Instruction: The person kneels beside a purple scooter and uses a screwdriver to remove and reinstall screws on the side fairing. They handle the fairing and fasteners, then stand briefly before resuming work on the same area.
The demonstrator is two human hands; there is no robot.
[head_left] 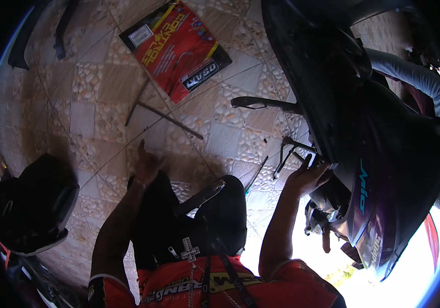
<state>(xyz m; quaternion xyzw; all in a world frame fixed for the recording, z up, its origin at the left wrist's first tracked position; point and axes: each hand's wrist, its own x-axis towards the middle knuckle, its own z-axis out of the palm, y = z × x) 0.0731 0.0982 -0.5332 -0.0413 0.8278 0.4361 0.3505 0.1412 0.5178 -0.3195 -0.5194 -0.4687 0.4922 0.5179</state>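
On my right a dark purple-black scooter [369, 138] lies along my side, its front toward the bright area. My right hand [309, 178] is at the scooter's lower side edge, with its fingers curled against it; the fingertips are partly hidden. My left hand [149, 165] hangs low over the tiled floor, empty, one finger stretched forward. Across my lap lies a long dark piece with a shiny edge [201, 197], whose kind I cannot make out. A thin rod with a green end [256, 177] is on the floor between my knee and the scooter.
A red-and-black printed package [176, 51] lies ahead, with thin dark rods [171, 120] nearer me. A scooter footrest [261, 103] juts out. Black plastic strips [22, 43] lie far left; a black scooter seat [43, 200] is nearer. Another person's grey-blue clothed limb [415, 72] shows beyond the scooter.
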